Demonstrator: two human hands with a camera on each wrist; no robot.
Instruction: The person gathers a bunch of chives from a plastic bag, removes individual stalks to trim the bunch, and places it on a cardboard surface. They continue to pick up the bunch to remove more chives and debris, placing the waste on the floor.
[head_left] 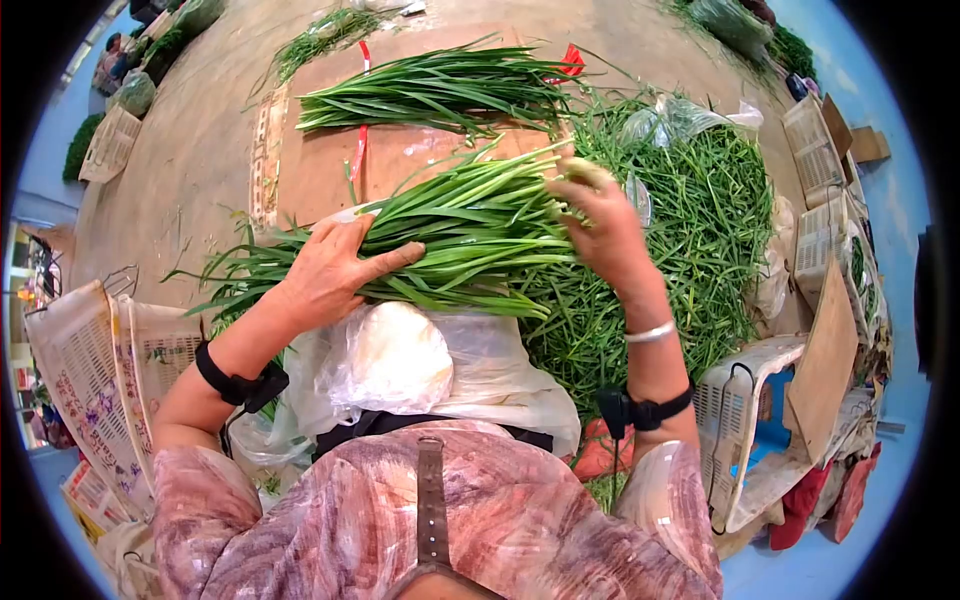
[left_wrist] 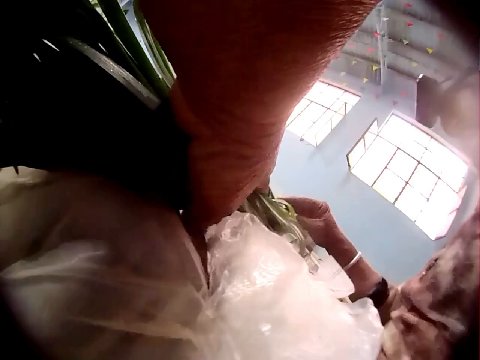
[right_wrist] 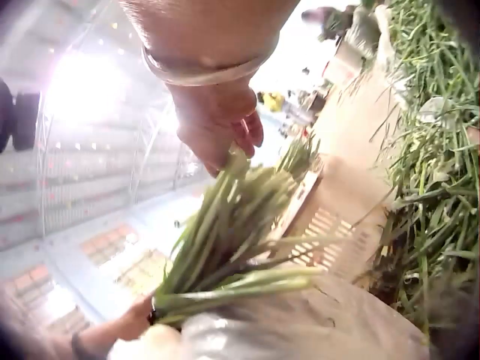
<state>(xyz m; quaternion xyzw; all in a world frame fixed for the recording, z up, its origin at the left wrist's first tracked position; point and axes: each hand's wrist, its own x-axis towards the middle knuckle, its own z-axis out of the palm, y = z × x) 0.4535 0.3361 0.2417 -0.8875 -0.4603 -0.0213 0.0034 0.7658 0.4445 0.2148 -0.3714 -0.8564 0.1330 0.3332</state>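
Observation:
Long green leafy stalks lie in a loose bundle across the lap, pale ends to the right. My left hand grips the bundle near its middle, thumb stretched over the top. At the pale ends is my right hand, motion-blurred, with bent fingers pinching stalk ends. In the right wrist view the fingers of the right hand meet the tips of the stalks. The left wrist view shows the left hand close up, its fingers mostly hidden.
A second green bundle lies on a brown board with red ties. To the right spreads a large heap of loose greens. Clear plastic covers the lap. White crates stand at right, others at left.

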